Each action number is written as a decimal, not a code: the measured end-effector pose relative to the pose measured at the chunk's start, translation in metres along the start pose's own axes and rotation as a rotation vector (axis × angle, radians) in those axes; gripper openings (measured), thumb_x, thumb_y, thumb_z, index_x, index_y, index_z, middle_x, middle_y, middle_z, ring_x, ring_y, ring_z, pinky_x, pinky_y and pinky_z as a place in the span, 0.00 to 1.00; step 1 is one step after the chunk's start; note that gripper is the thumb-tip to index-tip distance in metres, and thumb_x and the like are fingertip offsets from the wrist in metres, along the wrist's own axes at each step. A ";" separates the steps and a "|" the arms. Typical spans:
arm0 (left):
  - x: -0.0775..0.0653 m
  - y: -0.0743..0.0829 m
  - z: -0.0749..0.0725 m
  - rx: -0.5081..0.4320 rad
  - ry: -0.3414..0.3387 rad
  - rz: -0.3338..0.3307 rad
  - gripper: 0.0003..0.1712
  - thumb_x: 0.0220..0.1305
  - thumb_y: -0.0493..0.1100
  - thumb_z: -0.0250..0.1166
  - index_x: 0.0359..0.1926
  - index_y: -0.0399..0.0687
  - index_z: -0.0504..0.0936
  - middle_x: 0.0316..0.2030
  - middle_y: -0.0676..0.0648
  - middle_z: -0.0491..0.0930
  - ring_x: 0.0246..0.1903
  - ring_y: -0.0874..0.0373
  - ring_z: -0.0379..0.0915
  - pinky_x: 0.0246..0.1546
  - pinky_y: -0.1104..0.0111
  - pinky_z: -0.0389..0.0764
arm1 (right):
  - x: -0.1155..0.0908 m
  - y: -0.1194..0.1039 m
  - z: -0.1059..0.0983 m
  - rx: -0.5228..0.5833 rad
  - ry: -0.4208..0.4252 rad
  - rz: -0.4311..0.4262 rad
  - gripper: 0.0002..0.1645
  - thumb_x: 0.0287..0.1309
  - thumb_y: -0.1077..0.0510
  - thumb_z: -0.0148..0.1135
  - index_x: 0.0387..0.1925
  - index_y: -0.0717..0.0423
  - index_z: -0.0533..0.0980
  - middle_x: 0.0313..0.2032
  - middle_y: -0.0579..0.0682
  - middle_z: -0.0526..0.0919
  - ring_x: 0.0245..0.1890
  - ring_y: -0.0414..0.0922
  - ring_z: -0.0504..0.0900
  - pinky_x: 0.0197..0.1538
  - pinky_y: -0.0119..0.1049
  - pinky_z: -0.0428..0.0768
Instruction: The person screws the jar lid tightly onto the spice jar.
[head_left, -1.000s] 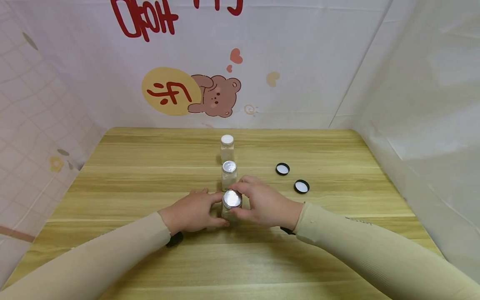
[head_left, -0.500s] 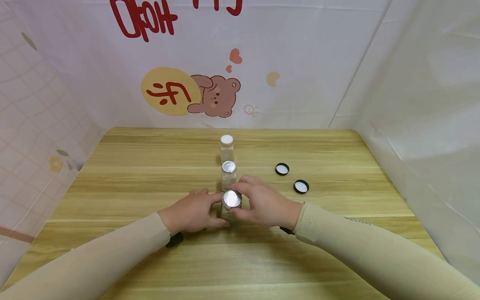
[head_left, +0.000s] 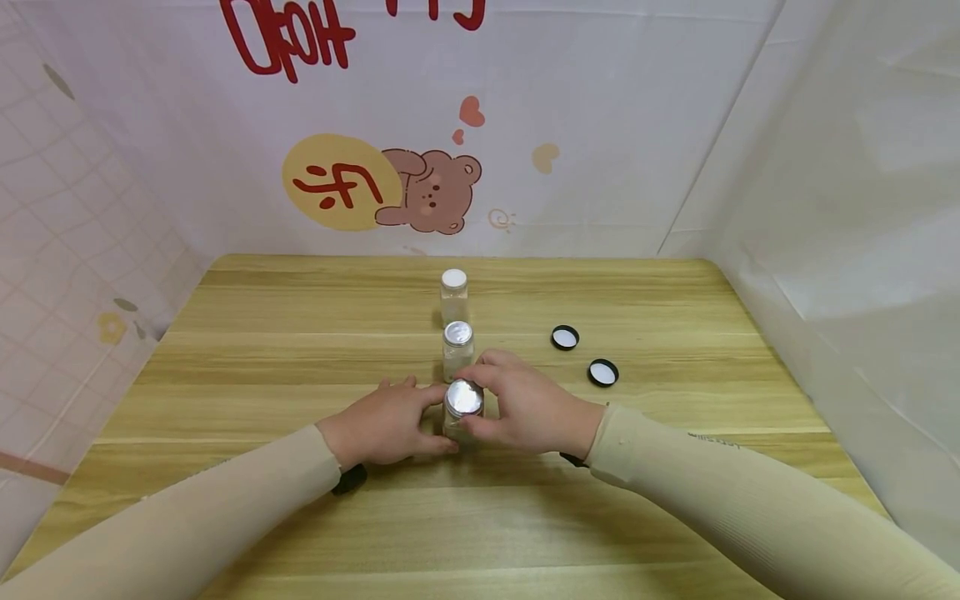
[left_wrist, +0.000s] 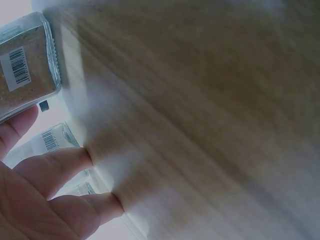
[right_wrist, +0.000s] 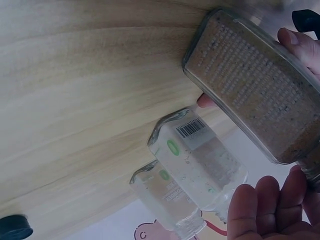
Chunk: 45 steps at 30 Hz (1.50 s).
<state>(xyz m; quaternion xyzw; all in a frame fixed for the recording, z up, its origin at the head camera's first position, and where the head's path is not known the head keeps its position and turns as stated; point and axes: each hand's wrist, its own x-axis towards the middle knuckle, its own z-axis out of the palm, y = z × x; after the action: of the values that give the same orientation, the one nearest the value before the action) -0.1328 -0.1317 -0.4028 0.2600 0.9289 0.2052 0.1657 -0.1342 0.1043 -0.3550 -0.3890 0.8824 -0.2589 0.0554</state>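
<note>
A square glass jar [head_left: 465,400] with a shiny silver top stands on the table between both hands. In the right wrist view, this jar [right_wrist: 245,90] shows brown granular contents and printed text; a barcode shows on the jar [left_wrist: 20,70] in the left wrist view. My left hand [head_left: 386,425] holds its body between thumb and index finger, the other fingers reaching to the table. From the right, my right hand [head_left: 532,408] grips around the top, thumb at the near side and fingers at the far side. Fingers partly cover the jar's body in the head view.
Directly behind stand two more glass jars in line, a middle jar [head_left: 458,357] with a silver top and a far jar [head_left: 453,304] with a white top. Two black caps [head_left: 565,337] lie to the right. White printed sheeting [head_left: 600,192] surrounds the wooden table [head_left: 300,317].
</note>
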 end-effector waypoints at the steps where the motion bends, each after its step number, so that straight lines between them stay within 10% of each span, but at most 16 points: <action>1: 0.000 0.000 0.000 0.001 -0.001 -0.001 0.40 0.62 0.69 0.73 0.73 0.70 0.73 0.60 0.50 0.86 0.70 0.21 0.65 0.68 0.24 0.60 | 0.000 0.000 0.000 -0.001 0.002 -0.003 0.24 0.62 0.54 0.73 0.59 0.54 0.82 0.45 0.45 0.80 0.46 0.41 0.77 0.51 0.35 0.81; 36: 0.000 0.001 0.000 -0.004 -0.004 -0.003 0.41 0.61 0.69 0.73 0.73 0.70 0.73 0.61 0.49 0.86 0.71 0.22 0.65 0.68 0.23 0.59 | 0.000 0.000 -0.001 0.005 0.001 0.011 0.24 0.63 0.50 0.75 0.57 0.54 0.82 0.46 0.44 0.81 0.47 0.41 0.79 0.52 0.35 0.81; 45: 0.000 0.000 0.000 -0.010 -0.002 -0.002 0.41 0.61 0.69 0.73 0.73 0.71 0.73 0.62 0.49 0.85 0.71 0.22 0.65 0.69 0.24 0.59 | -0.005 0.008 0.003 0.211 0.004 0.020 0.32 0.63 0.51 0.75 0.65 0.56 0.77 0.56 0.46 0.83 0.56 0.43 0.82 0.62 0.47 0.82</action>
<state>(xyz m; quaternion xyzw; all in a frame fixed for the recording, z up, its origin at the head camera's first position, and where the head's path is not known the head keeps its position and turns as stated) -0.1329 -0.1318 -0.4033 0.2586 0.9279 0.2092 0.1682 -0.1353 0.1110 -0.3615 -0.3716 0.8541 -0.3508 0.0968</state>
